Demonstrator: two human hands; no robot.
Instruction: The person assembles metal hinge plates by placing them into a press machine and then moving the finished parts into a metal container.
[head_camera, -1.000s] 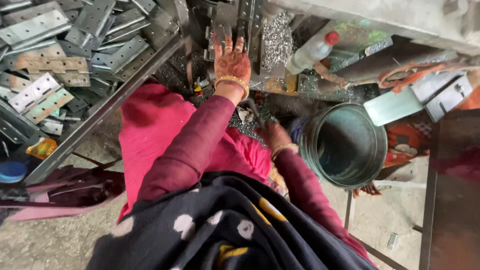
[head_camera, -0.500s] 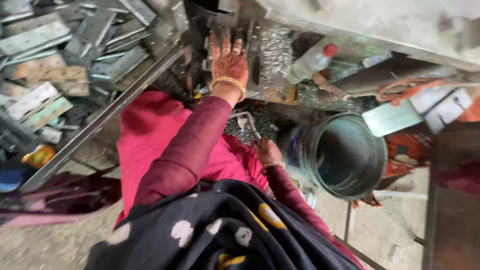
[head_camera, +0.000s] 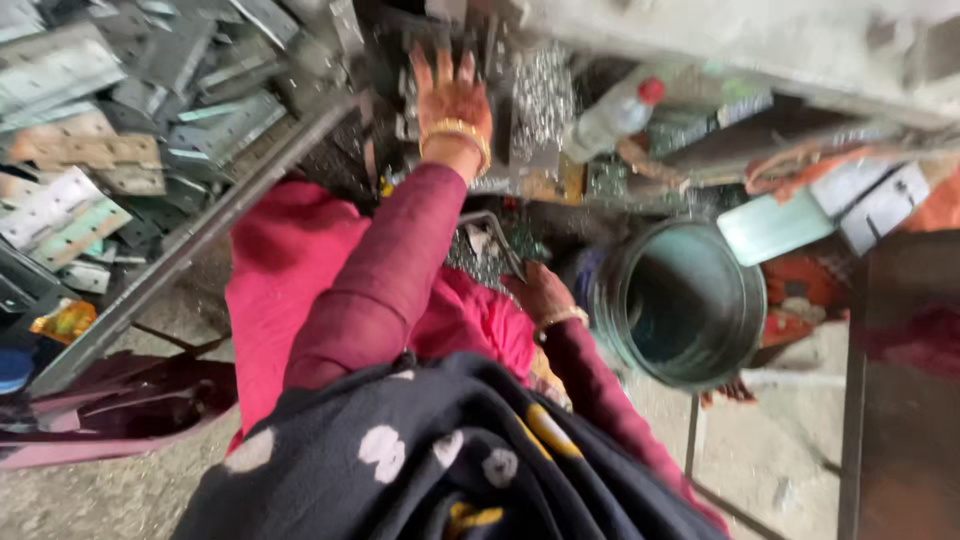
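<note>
Reach with left hand (head_camera: 455, 105), fingers spread and laid flat upon dark metal parts (head_camera: 412, 85) at the far edge, directly under the palm. Better to press with the whole palm and to keep fingertips away from sharp edges; blurred there, so cannot tell exactly which part is touched. Right hand (head_camera: 540, 295) low, loosely curled, grip not clear, just beside bent grey bar (head_camera: 492, 232) and near green bucket (head_camera: 720, 300).

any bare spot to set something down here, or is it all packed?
Bare: concrete floor below the metal bucket, and floor at lower left. The bucket looks empty. Crowded: perforated metal plates at upper left, and clutter around the left hand and plastic bottle.
</note>
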